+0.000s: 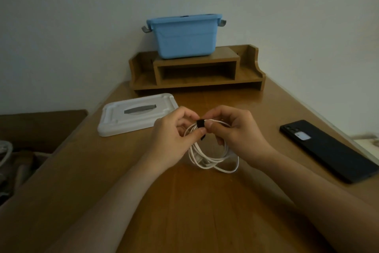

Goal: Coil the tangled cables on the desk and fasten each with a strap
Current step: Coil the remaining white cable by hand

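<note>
A white cable (213,159) is wound into a loose coil at the middle of the wooden desk (194,201). A short black strap (200,124) wraps the top of the coil, and its loose end hangs down behind my left thumb. My left hand (174,140) pinches the strap and coil from the left with thumb and fingers. My right hand (235,131) pinches the strap from the right, thumb against it, with the cable running under its fingers. The lower loops rest on the desk between my wrists.
A white lid (114,123) with a grey handle lies at the left. A black phone (328,150) lies at the right, near the desk edge. Behind stands a wooden organiser (246,76) bearing a blue box (184,37). More cables (6,150) lie off the desk's left.
</note>
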A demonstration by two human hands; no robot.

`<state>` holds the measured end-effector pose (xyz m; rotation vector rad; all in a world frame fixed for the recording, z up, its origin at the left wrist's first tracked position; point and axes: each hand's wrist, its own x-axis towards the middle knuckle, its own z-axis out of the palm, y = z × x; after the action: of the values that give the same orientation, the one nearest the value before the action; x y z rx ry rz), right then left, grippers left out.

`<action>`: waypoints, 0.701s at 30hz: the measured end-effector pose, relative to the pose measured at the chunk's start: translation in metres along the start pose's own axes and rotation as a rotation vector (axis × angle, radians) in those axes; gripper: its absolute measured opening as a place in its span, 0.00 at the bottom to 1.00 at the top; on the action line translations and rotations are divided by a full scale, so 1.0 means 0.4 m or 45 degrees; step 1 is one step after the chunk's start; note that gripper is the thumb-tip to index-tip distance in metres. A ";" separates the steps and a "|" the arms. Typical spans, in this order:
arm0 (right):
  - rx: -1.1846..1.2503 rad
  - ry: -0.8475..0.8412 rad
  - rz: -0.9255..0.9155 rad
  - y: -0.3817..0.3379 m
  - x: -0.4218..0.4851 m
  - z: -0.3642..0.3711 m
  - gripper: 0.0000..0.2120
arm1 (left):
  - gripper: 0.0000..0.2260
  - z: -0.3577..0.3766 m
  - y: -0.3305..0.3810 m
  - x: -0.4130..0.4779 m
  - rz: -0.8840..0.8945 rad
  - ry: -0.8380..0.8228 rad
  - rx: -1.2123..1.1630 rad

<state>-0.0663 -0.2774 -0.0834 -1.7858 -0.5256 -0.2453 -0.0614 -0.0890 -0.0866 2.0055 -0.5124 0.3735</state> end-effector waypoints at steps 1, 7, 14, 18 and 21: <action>0.004 -0.003 0.004 0.000 0.001 0.000 0.04 | 0.10 -0.001 0.001 -0.001 0.030 0.009 0.055; -0.045 -0.008 -0.009 0.003 0.001 0.001 0.04 | 0.13 0.005 -0.001 -0.006 0.146 0.000 0.211; -0.035 -0.022 -0.025 0.008 0.004 0.000 0.05 | 0.18 0.011 -0.004 -0.006 -0.022 0.081 -0.057; -0.029 -0.030 -0.005 0.006 0.006 0.000 0.05 | 0.23 0.006 0.001 -0.001 -0.082 0.063 -0.167; 0.002 -0.005 0.048 0.006 0.007 -0.002 0.04 | 0.27 0.004 0.007 -0.003 -0.115 0.059 -0.222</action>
<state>-0.0626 -0.2781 -0.0840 -1.7932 -0.4942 -0.2154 -0.0637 -0.0913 -0.0856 1.8402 -0.4101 0.3084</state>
